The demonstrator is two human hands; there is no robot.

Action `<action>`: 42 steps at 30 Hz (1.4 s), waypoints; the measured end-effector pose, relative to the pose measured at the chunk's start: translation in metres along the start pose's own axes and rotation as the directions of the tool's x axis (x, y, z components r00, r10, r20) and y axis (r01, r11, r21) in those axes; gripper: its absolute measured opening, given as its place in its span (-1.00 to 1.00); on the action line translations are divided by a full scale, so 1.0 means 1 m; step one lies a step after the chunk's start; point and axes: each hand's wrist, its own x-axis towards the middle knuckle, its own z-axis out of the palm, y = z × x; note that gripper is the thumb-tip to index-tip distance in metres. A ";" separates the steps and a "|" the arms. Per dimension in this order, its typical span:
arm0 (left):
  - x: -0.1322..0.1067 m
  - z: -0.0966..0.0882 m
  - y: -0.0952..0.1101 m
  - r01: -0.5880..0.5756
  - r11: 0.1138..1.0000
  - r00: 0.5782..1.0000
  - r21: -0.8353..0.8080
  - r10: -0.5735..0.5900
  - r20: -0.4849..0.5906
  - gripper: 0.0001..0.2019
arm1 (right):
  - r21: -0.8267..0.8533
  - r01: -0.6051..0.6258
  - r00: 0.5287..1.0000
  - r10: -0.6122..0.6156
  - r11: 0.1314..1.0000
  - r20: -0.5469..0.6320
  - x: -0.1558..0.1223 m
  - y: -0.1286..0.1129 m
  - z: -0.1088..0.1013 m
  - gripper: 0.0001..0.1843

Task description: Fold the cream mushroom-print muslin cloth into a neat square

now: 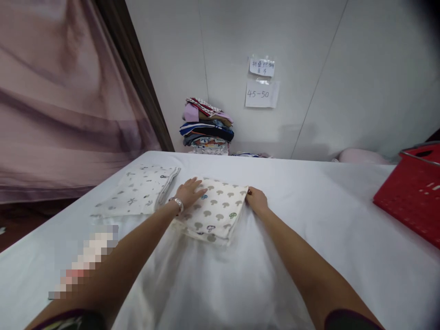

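Note:
A folded white cloth (216, 206) with a grey mushroom print lies in front of me on the white-covered table. My left hand (189, 192), with a bracelet at the wrist, rests flat on its left part, fingers spread. At the far right corner, my right hand (257, 200) pinches the cloth's edge between closed fingers. Left of these, a second folded white cloth (137, 190) with small dark and grey prints lies flat, apart from the mushroom cloth.
A red plastic basket (409, 197) stands at the table's right edge. Behind the table, a pile of folded fabrics (208, 128) rises against the wall. Pink curtain (68, 101) hangs at left. A pixelated item (85, 261) lies near my left forearm. Paper notes (261, 94) are taped up.

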 end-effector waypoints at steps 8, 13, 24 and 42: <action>0.029 0.035 -0.034 0.080 0.983 0.995 0.167 -0.089 0.044 -0.36 | 0.015 0.050 0.998 -0.050 0.999 -0.043 -0.007 0.010 -0.007 -0.83; 0.025 0.032 -0.034 0.088 0.975 0.994 0.204 -0.098 0.040 -0.34 | 0.044 0.012 1.000 -0.010 0.999 -0.029 -0.008 0.018 -0.011 -0.86; 0.066 0.045 0.031 -0.220 0.939 0.972 0.263 0.190 0.136 -0.35 | -0.005 0.185 0.980 -0.185 0.983 -0.067 -0.012 0.016 -0.004 -0.85; 0.068 0.058 0.024 -0.187 0.959 0.981 0.211 0.172 0.089 -0.38 | -0.054 0.069 0.991 -0.075 0.996 -0.113 -0.009 0.019 -0.004 -0.83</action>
